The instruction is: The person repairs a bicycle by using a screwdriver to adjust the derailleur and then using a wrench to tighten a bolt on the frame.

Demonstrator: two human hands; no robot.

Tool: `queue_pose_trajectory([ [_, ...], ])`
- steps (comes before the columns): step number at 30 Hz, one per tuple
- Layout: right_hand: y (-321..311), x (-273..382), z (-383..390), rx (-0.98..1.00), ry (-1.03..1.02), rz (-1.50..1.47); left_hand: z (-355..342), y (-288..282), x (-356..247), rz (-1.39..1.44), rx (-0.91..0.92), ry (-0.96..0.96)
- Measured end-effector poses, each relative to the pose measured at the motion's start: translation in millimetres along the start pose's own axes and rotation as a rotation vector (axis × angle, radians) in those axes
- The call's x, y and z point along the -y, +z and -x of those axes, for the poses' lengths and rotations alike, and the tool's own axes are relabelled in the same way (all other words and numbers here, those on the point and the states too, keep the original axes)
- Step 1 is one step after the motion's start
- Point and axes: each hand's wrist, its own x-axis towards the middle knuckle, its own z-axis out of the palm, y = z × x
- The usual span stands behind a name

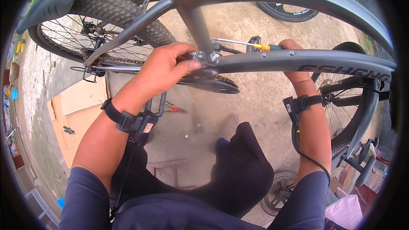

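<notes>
A grey bicycle frame [268, 61] stretches across in front of me. My left hand [164, 68] is closed at the foot of the seat tube [198, 30], thumb and forefinger pinched against small metal fittings [199, 56]. Whatever sits between those fingertips is too small to make out. Beyond the lower tube, my right hand [294, 57] is wrapped around the yellow and green handle of a screwdriver [266, 47]. Its long metal shaft points left toward the seat tube, and the tube covers part of that hand. Below the left fingers is the chainring [213, 86].
The knobby rear wheel [115, 15] stands upper left, the front wheel [362, 110] at right. Red-handled pliers [174, 108] lie on the concrete near flattened cardboard [83, 96], which bears a small dark tool [68, 130]. A small wheel [279, 191] is at lower right.
</notes>
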Motion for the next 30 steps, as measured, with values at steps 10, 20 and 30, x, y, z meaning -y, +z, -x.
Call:
queue_pose_trajectory([
  [10,-40,17,-26,0.271,0.12,-0.094,-2,0,2,0.024,0.015,-0.056],
  [20,-31,2,-25,0.418,0.13,-0.255,1,2,7,0.019,-0.055,0.011],
  [30,-96,26,58,0.541,0.584,0.191,2,2,2,0.073,-0.006,-0.016],
])
